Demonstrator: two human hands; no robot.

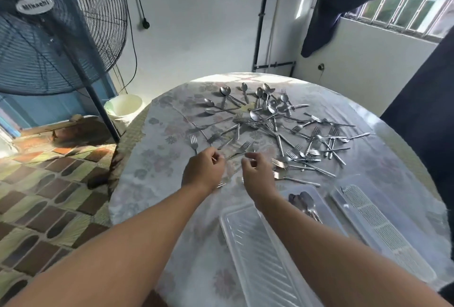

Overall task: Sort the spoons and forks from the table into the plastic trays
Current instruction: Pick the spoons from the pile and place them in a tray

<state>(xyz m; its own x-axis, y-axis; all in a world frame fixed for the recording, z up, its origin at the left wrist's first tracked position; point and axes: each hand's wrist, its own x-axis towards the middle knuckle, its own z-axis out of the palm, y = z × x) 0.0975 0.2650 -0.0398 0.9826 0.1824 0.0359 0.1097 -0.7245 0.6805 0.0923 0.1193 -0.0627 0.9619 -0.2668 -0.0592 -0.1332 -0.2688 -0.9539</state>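
I see both hands over the near edge of the cutlery pile (270,125) on the round table (137,184). My left hand (204,171) has its fingers curled around fork handles; tines poke out below the wrist. My right hand (259,174) is curled too, but I cannot tell whether it holds anything, since its fingers face away. Spoons lie far, forks nearer. The near tray (255,252) is cut off by the frame edge; the middle tray (319,198), partly behind my right forearm, holds spoons. A slotted lid (383,228) lies rightmost
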